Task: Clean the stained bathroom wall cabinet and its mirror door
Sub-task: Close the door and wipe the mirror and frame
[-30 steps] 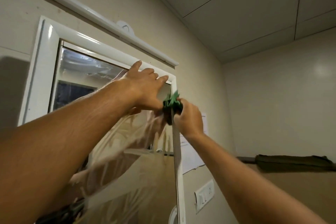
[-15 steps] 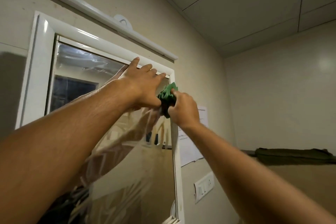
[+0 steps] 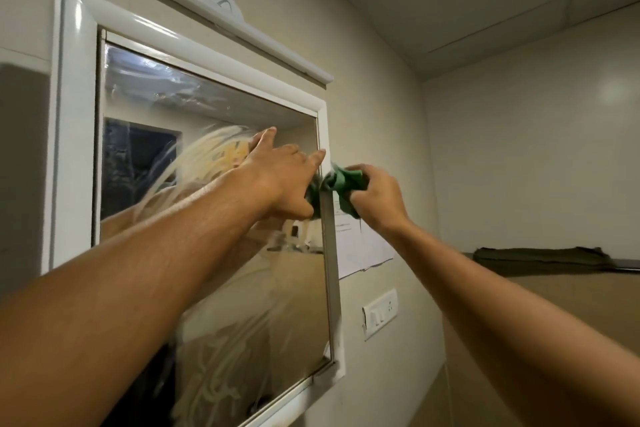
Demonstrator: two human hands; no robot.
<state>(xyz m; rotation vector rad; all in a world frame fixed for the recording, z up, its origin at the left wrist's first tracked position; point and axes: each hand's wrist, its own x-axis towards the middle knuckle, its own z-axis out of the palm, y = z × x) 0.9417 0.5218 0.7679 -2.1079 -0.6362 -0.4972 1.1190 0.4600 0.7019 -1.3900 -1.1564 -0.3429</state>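
Although the wall cabinet (image 3: 74, 114) shows a glossy white frame where light falls on it, the work is judged incomplete. The mirror door (image 3: 242, 305) fills that frame and appears slightly ajar at its right side (the metal edge strip sits proud of the frame). Pale streaks and swirled smears cover much of the glass, heaviest along the upper band, the centre and the lower part. Whether they are wet cleaning residue or stain cannot be told. A paper sheet (image 3: 363, 250) is fixed to the wall just beside the door's right edge.

The left hand (image 3: 277, 180) lies flat against the upper right part of the glass, fingers straight, holding nothing and apparently steadying the door. The right hand (image 3: 377, 198) has its fingers curled tight round a green cloth (image 3: 343, 184), which is bunched against the door's right edge, high up.

Assessment: the step in hand is wiping that door edge. Outstanding, as far as visible:
- The glass face needs a clearing pass.
- The lower frame corner appears marked.
- The cabinet interior is hidden, so its condition cannot be stated.
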